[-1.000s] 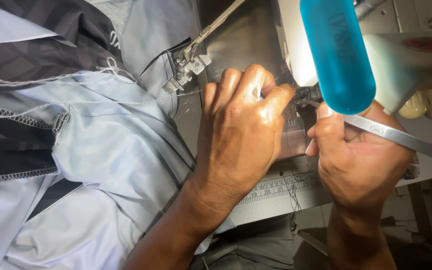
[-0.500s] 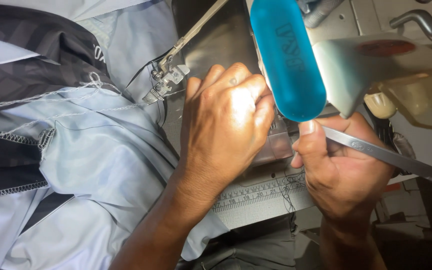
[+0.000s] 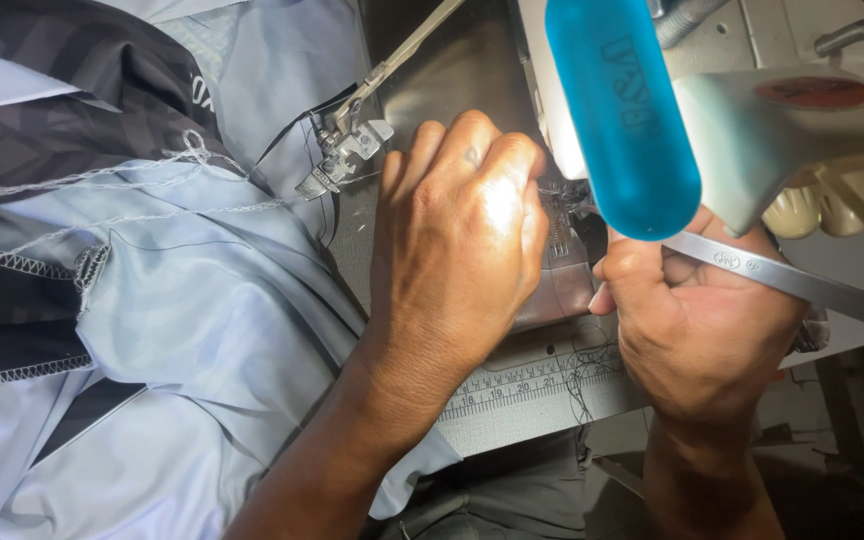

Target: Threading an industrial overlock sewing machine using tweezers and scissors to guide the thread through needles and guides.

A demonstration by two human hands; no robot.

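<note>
My left hand (image 3: 457, 235) rests knuckles-up on the sewing machine bed (image 3: 542, 385), its fingers curled down at the needle area, lit by the machine lamp. The fingertips are hidden, so I cannot tell whether they pinch anything. Just to its right, my right hand (image 3: 697, 325) is closed on a pair of long flat steel tweezers (image 3: 797, 284), whose shaft runs out to the right; the tips are hidden behind the fist. A translucent blue guard (image 3: 624, 110) hangs over both hands. Pale grey-blue fabric (image 3: 192, 330) lies left of my left wrist.
A metal presser-foot attachment (image 3: 347, 150) on a thin arm sits on the fabric above my left hand. Dark patterned cloth (image 3: 72, 95) with loose white threads lies at the upper left. The cream machine head (image 3: 802, 120) fills the upper right. A printed ruler runs along the bed's front edge.
The view has swayed left and back a little. Both hands stay at the needle area, in the same grip.
</note>
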